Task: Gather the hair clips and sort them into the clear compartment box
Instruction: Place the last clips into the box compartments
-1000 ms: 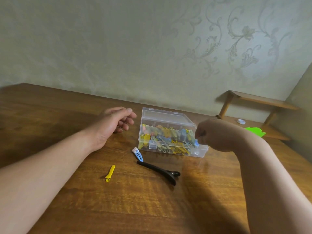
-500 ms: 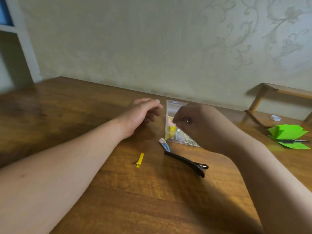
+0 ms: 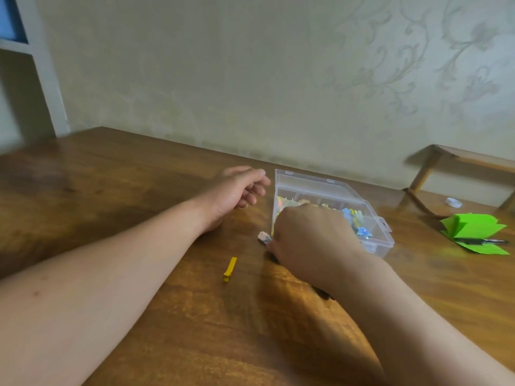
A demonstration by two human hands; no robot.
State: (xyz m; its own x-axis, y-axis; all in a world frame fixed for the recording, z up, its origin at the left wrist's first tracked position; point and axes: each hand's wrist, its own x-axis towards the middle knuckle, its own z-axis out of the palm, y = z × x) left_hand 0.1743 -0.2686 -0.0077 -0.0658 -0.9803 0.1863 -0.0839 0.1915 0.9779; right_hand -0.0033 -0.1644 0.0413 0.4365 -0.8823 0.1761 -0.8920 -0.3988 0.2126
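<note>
My right fingers are hidden under my right hand [image 3: 312, 240], down at the little clip [image 3: 263, 237] just beside the clear box [image 3: 386, 240], so I cannot tell if they hold it. My left hand [image 3: 237, 190] lies loose and holds nothing. The little clip could slip from a blind pinch and skid across the table [image 3: 139, 190].

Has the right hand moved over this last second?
Yes. Against the clear box, the right hand went from its right front corner to its left front corner, low beside the blue clip.
</note>
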